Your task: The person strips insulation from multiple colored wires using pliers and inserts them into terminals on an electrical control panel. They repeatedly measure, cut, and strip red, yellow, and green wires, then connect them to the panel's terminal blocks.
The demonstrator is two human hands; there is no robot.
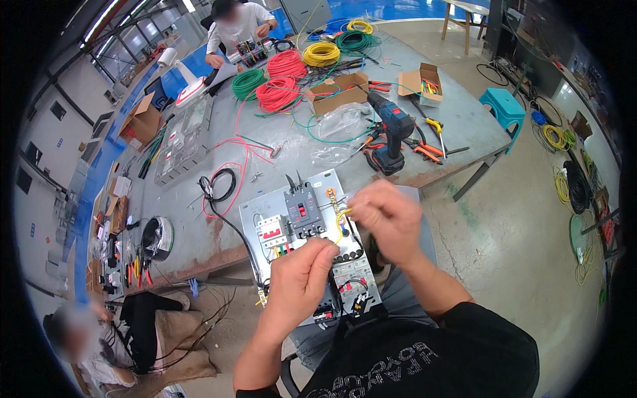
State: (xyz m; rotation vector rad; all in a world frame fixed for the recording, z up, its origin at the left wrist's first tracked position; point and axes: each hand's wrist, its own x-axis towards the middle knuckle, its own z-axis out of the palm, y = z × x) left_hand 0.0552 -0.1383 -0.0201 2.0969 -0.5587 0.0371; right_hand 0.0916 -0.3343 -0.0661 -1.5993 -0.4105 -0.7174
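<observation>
A grey electrical panel [322, 182] with black and white circuit breakers leans from the table edge onto my lap. My left hand [302, 278] is closed over its lower middle, pinching the lower end of a short yellow wire [340, 229]. My right hand [388, 215] hovers over the panel's right side, fingers pinched on the upper end of that same wire near a brass terminal bar [332, 198]. A large black breaker [303, 211] sits just left of my right hand.
The grey worktable [464, 119] carries coils of red, green and yellow wire [285, 66], cardboard boxes, a blue cordless drill [391, 132], pliers and a clear bag. One person works at the far end, another sits low at the left. A teal stool [504, 106] stands at right.
</observation>
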